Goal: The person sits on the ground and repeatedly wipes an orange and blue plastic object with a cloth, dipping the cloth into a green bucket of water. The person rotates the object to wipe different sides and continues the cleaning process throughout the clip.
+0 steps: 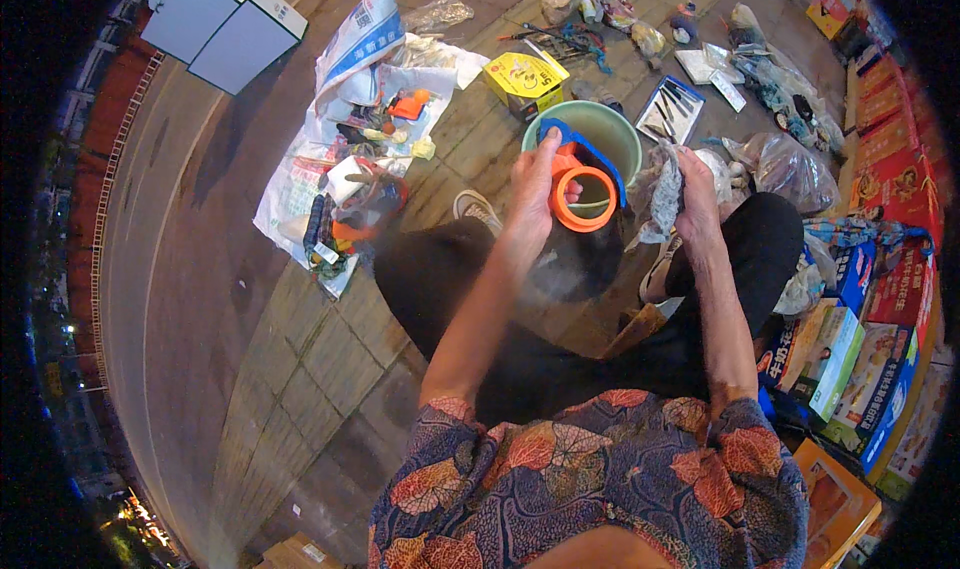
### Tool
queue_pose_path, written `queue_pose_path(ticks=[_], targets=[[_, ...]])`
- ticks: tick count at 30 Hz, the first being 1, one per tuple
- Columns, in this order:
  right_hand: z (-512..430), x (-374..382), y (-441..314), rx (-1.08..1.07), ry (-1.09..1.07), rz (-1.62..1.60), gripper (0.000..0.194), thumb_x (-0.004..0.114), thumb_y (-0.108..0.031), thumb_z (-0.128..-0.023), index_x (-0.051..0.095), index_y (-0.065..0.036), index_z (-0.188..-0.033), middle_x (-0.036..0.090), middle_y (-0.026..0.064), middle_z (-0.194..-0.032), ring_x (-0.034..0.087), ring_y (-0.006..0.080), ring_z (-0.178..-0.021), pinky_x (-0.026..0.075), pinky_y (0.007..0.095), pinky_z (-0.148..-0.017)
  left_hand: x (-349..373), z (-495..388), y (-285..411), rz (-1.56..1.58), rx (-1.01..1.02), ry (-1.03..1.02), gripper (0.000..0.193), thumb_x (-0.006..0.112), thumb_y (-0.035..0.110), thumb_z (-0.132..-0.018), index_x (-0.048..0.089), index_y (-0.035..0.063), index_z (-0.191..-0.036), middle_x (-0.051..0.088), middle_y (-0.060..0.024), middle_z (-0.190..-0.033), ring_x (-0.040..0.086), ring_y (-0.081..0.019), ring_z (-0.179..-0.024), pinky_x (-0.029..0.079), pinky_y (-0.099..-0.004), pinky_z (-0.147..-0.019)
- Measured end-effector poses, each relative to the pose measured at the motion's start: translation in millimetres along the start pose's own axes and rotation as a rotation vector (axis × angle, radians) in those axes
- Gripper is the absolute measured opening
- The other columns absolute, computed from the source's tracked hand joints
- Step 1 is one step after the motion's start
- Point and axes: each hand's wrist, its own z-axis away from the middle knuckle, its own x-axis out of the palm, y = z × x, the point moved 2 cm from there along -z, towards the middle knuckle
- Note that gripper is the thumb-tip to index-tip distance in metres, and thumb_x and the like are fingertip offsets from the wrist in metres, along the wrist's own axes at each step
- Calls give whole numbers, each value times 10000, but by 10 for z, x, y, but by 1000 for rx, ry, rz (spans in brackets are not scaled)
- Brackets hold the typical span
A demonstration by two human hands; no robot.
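My left hand [534, 186] grips an orange plastic piece with a wide round ring [583, 224] facing up. A curved blue part [616, 173] runs along its far side; whether the two are joined I cannot tell. Both are over the near side of a pale green bucket [611, 124], whose bottom is mostly hidden. In my right hand [699, 194] hangs a crumpled grey rag [665, 196], just right of the bucket. The rag and the orange piece are apart.
Mixed small goods lie on a white woven sack [281, 194] at the left. Beyond the bucket are a yellow box [529, 77], a tray of pen-like tools [670, 109] and plastic bags [784, 171]. Printed cartons [825, 359] line the right. Two pale cabinets [244, 40] stand far left.
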Motion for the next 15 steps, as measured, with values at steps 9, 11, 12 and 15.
queue_pose_path(ticks=[9, 11, 12, 15], targets=[[-48, 124, 27, 26, -95, 27, 160, 569, -154, -948, 627, -11, -991, 673, 55, -834, 638, 122, -651, 528, 252, -581, -13, -15, -9, -95, 43, 30, 484, 692, 466, -854, 505, 32, -955, 642, -90, -721, 588, -148, -458, 427, -246, -358], [-15, 163, 0, 54, -94, 41, 167, 573, -161, -947, 626, -11, -996, 672, 52, -834, 640, 122, -658, 528, 250, -595, -21, -17, -14, -94, 52, 14, 498, 703, 464, -847, 477, 38, -968, 639, -93, -726, 576, -145, -449, 424, -249, -356], [5, 180, -23, 63, -96, 41, 170, 575, -165, -947, 626, -11, -999, 672, 51, -834, 641, 123, -662, 528, 248, -602, -30, -21, -11, -76, 55, 5, 501, 707, 466, -845, 475, 40, -969, 637, -91, -731, 568, -142, -447, 424, -249, -357], [121, 224, -109, 9, -157, 127, 156, 617, -170, -924, 629, -26, -983, 672, 47, -842, 628, 100, -671, 514, 240, -611, -43, -33, -3, -41, 61, -46, 504, 711, 472, -841, 474, 46, -970, 632, -86, -743, 548, -133, -449, 424, -246, -365]])
